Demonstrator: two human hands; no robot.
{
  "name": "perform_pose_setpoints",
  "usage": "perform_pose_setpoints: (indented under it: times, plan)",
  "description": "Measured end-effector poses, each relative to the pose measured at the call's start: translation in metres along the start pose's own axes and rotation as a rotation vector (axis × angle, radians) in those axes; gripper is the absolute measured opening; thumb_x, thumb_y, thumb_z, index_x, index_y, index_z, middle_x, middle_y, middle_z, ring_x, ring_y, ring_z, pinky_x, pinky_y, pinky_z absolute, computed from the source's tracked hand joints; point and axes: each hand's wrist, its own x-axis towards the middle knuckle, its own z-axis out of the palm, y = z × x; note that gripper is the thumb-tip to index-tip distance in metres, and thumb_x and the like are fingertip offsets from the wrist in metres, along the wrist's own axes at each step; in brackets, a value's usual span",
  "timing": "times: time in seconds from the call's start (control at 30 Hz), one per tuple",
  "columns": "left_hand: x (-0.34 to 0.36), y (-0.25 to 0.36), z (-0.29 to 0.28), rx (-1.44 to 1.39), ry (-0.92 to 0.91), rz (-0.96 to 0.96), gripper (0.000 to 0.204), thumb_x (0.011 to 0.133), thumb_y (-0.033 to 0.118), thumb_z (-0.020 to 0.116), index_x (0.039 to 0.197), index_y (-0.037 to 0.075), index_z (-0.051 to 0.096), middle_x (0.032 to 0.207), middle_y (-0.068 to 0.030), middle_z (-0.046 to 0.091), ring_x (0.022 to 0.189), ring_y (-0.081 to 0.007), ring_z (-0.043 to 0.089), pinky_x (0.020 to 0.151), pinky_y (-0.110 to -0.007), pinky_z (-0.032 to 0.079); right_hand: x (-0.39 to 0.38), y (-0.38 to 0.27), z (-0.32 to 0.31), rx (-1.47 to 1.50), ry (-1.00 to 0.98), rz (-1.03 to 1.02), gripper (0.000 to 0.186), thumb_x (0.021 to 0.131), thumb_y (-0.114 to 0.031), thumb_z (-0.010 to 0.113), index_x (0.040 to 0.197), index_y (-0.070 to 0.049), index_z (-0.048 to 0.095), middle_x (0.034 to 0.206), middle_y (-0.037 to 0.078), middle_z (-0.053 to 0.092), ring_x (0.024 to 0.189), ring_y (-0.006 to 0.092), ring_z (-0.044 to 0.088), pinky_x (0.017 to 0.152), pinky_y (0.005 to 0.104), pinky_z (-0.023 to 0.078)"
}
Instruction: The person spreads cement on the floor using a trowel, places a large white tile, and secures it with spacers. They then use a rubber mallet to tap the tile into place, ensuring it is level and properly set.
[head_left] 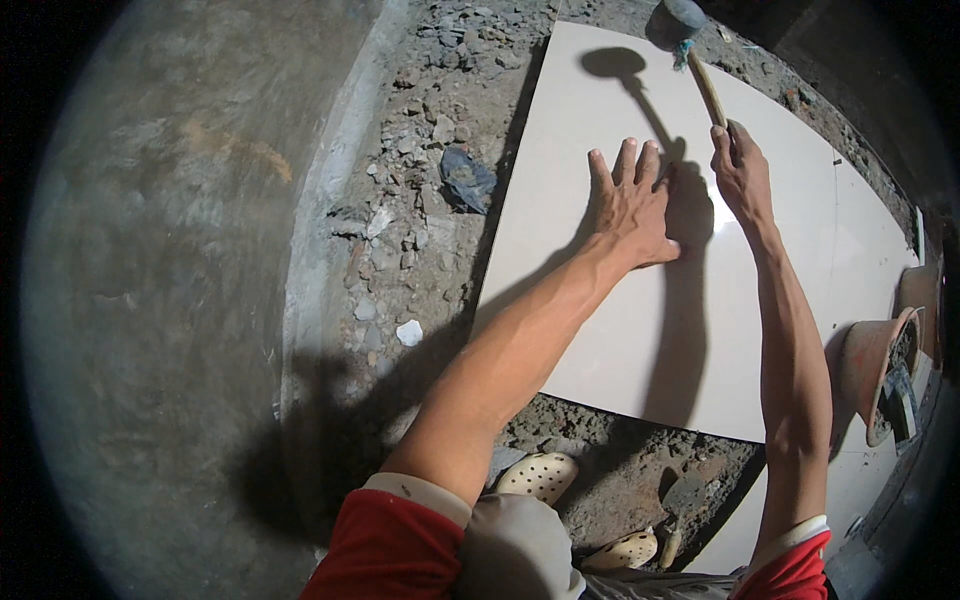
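Observation:
My left hand (pixel 635 205) lies on a large pale floor tile (pixel 590 340), its fingers spread and pointing away from me. In my right hand (pixel 742 172) is a rubber mallet (pixel 707 85), gripped by its wooden handle and raised above the tile. The mallet's dark grey head (pixel 676 20) is at the top edge of the view, with a scrap of blue-green material tied below it. Shadows of the mallet and my arms fall across the tile's glossy face. The tile's near edge rests over rough grey mortar.
Rubble (pixel 410 240) with a crumpled dark plastic bag (pixel 466 180) lines the tile's left side, beside a grey wall (pixel 170 300). At right stands a tilted clay-coloured bucket (pixel 868 375) holding mortar and a tool. A trowel (pixel 680 500) lies near my perforated cream shoes (pixel 540 477).

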Motion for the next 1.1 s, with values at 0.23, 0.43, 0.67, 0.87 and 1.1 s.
perform_pose_setpoints:
  times: [0.23, 0.43, 0.67, 0.87, 1.1]
  plan:
    - [-0.001, 0.002, 0.004, -0.012, 0.05, -0.001, 0.109, 0.076, 0.057, 0.076, 0.165, 0.012, 0.033, 0.17, -0.0231, 0.024, 0.158, -0.0452, 0.016, 0.116, -0.077, 0.018, -0.004, 0.018, 0.003, -0.065, -0.026, -0.007, 0.042, 0.11, -0.038, 0.051, 0.099, 0.002, 0.056, 0.071, 0.02, 0.056, 0.063, 0.0322, 0.051, 0.065, 0.046, 0.045]
    - [0.0, 0.0, 0.005, 0.001, 0.041, 0.001, 0.108, 0.075, 0.057, 0.077, 0.164, 0.014, 0.034, 0.17, -0.0242, 0.022, 0.159, -0.0458, 0.014, 0.117, -0.078, 0.015, -0.011, 0.021, 0.003, -0.109, -0.052, 0.01, 0.043, 0.11, -0.039, 0.05, 0.098, 0.002, 0.057, 0.073, 0.021, 0.06, 0.066, 0.034, 0.058, 0.067, 0.0474, 0.047]
    - [-0.002, 0.001, 0.007, -0.061, 0.062, 0.021, 0.112, 0.079, 0.073, 0.068, 0.166, 0.013, 0.031, 0.172, -0.0251, 0.018, 0.16, -0.0459, 0.009, 0.12, -0.077, 0.008, -0.122, 0.031, -0.026, 0.038, 0.031, 0.054, 0.038, 0.11, -0.033, 0.053, 0.115, 0.003, 0.065, 0.074, 0.013, 0.059, 0.066, 0.0214, 0.055, 0.064, 0.0394, 0.047]
    - [-0.008, 0.007, 0.016, 0.021, 0.017, 0.008, 0.113, 0.082, 0.08, 0.062, 0.167, 0.014, 0.028, 0.173, -0.0243, 0.015, 0.161, -0.0431, 0.005, 0.123, -0.073, 0.0, -0.222, 0.02, -0.075, 0.138, -0.003, 0.242, 0.033, 0.11, -0.025, 0.055, 0.13, 0.0, 0.065, 0.079, 0.007, 0.06, 0.071, 0.016, 0.056, 0.067, 0.0346, 0.05]
    - [-0.037, 0.038, 0.056, 0.099, 0.088, 0.202, 0.115, 0.078, 0.078, 0.067, 0.168, 0.018, 0.028, 0.172, -0.0274, 0.016, 0.161, -0.0457, 0.008, 0.12, -0.077, 0.007, -0.311, -0.01, -0.097, 0.29, 0.075, 0.302, 0.032, 0.109, -0.026, 0.049, 0.122, 0.001, 0.061, 0.08, 0.022, 0.072, 0.069, 0.0356, 0.073, 0.066, 0.045, 0.059]
